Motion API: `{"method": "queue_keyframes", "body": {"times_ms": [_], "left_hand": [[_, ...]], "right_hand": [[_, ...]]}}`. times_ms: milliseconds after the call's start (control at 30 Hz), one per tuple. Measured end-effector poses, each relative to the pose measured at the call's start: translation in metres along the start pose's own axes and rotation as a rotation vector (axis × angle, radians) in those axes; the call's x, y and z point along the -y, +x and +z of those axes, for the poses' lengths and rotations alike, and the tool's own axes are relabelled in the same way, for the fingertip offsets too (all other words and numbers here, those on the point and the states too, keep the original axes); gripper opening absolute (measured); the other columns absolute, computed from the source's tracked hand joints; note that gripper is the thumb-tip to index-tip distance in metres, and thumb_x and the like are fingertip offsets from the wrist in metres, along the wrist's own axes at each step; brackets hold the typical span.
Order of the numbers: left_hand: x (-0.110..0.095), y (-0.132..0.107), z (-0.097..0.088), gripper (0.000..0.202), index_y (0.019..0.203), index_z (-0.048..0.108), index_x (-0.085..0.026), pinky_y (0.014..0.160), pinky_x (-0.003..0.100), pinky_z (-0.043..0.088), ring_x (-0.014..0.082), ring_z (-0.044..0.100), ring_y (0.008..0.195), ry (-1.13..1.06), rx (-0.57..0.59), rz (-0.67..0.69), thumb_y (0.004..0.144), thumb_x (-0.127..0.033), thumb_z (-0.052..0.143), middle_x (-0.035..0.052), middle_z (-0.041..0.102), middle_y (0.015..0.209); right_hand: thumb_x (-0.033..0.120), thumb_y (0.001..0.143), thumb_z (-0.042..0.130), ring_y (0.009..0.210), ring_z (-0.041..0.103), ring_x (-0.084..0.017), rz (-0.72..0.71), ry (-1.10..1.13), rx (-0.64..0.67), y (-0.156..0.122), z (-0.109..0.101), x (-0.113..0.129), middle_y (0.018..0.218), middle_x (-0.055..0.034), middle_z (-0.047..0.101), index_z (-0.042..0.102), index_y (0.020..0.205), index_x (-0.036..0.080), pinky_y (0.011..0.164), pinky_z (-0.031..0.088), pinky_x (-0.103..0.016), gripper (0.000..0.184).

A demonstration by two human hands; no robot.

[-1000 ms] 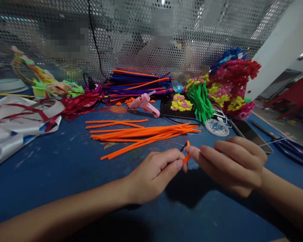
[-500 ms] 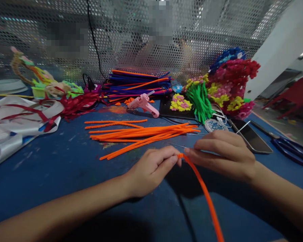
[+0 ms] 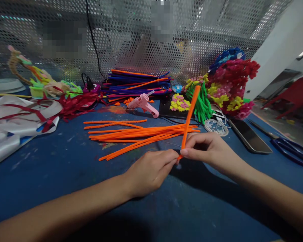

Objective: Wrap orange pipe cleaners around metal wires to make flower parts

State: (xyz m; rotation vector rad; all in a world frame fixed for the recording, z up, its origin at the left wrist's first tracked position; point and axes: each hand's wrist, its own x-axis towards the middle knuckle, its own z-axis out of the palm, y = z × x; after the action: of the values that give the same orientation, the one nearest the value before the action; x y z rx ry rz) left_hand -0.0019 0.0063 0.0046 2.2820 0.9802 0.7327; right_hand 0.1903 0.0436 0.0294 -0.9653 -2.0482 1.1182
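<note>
An orange pipe cleaner [image 3: 190,117] stands up from between my two hands above the blue table, its free end pointing up and away. My left hand [image 3: 155,169] pinches its lower end, where a small bit of orange shows at the fingertips. Thumb and fingers of my right hand [image 3: 209,151] grip it just above that. A thin wire, partly hidden, runs toward the fingertips. Beyond the hands lies a loose pile of orange pipe cleaners [image 3: 136,134], with a few crinkled ones [image 3: 113,124] behind it.
A pink glue gun [image 3: 143,104] rests near a bundle of blue and orange pipe cleaners [image 3: 138,82]. To the right are green stems [image 3: 203,106], fuzzy flowers [image 3: 238,84], a phone [image 3: 251,136] and scissors [image 3: 291,148]. White and red ribbons [image 3: 25,112] lie left.
The pipe cleaner's long end hung down toward me before and now points up and away. My right hand has turned and pinches it close to my left fingertips.
</note>
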Motion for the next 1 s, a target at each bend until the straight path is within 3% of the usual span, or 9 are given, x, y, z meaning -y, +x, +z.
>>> {"method": "queue_keyframes", "body": {"times_ms": [100,200,300,400,533,733,1000], "left_hand": [[-0.002,0.002,-0.001,0.02,0.082,0.051,-0.018,0.06,0.019,0.038,0.0092,0.051,0.06,-0.057,-0.026,-0.034,0.091,-0.019,0.033,-0.0032,0.052,0.068],[-0.004,0.003,-0.001,0.022,0.081,0.052,-0.018,0.061,0.018,0.037,0.0084,0.05,0.061,-0.12,-0.063,-0.069,0.092,-0.021,0.033,-0.0036,0.05,0.068],[-0.005,0.003,-0.001,0.024,0.08,0.052,-0.017,0.062,0.019,0.036,0.009,0.05,0.064,-0.167,-0.063,-0.103,0.093,-0.023,0.033,-0.0029,0.051,0.07],[-0.005,0.001,-0.001,0.025,0.083,0.054,-0.017,0.06,0.02,0.036,0.0099,0.05,0.063,-0.2,-0.067,-0.136,0.093,-0.026,0.033,-0.0028,0.053,0.069],[-0.006,0.0,-0.002,0.025,0.083,0.056,-0.018,0.06,0.02,0.036,0.0097,0.05,0.064,-0.218,-0.086,-0.121,0.092,-0.026,0.034,-0.0026,0.054,0.071],[-0.007,0.001,-0.002,0.023,0.081,0.056,-0.017,0.063,0.018,0.036,0.0084,0.051,0.065,-0.228,-0.048,-0.058,0.091,-0.021,0.036,-0.0027,0.054,0.071],[-0.002,0.002,-0.003,0.024,0.08,0.056,-0.016,0.066,0.019,0.039,0.01,0.052,0.068,-0.251,-0.083,-0.079,0.091,-0.022,0.035,-0.0014,0.055,0.073]], "right_hand": [[0.031,0.072,0.069,0.051,0.05,-0.008,-0.066,0.013,-0.141,-0.003,0.005,0.0,0.06,0.0018,0.057,0.063,0.071,0.017,0.044,0.039,-0.019,0.016],[0.019,0.076,0.065,0.057,0.055,-0.009,-0.314,-0.128,-0.263,-0.008,0.007,0.0,0.066,0.0009,0.06,0.065,0.076,0.019,0.051,0.043,-0.02,0.001],[0.011,0.079,0.06,0.062,0.056,-0.009,-0.553,-0.404,-0.297,-0.012,0.006,-0.003,0.071,-0.0006,0.06,0.066,0.084,0.02,0.055,0.044,-0.02,0.012],[0.013,0.079,0.062,0.062,0.054,-0.009,-0.729,-0.685,-0.314,-0.012,0.002,-0.008,0.073,-0.0017,0.06,0.065,0.093,0.019,0.054,0.042,-0.022,0.016],[0.015,0.075,0.064,0.06,0.051,-0.011,-0.909,-0.958,-0.352,-0.011,-0.004,-0.012,0.075,-0.0029,0.062,0.062,0.092,0.018,0.052,0.039,-0.026,0.017],[0.014,0.079,0.059,0.059,0.049,-0.011,-0.928,-1.014,-0.317,-0.013,-0.007,-0.009,0.073,-0.0022,0.061,0.06,0.087,0.02,0.051,0.037,-0.026,0.01],[0.017,0.082,0.059,0.067,0.055,-0.013,-0.75,-0.755,-0.196,-0.011,-0.006,-0.006,0.08,-0.0045,0.061,0.061,0.099,0.019,0.058,0.043,-0.026,0.018]]}}
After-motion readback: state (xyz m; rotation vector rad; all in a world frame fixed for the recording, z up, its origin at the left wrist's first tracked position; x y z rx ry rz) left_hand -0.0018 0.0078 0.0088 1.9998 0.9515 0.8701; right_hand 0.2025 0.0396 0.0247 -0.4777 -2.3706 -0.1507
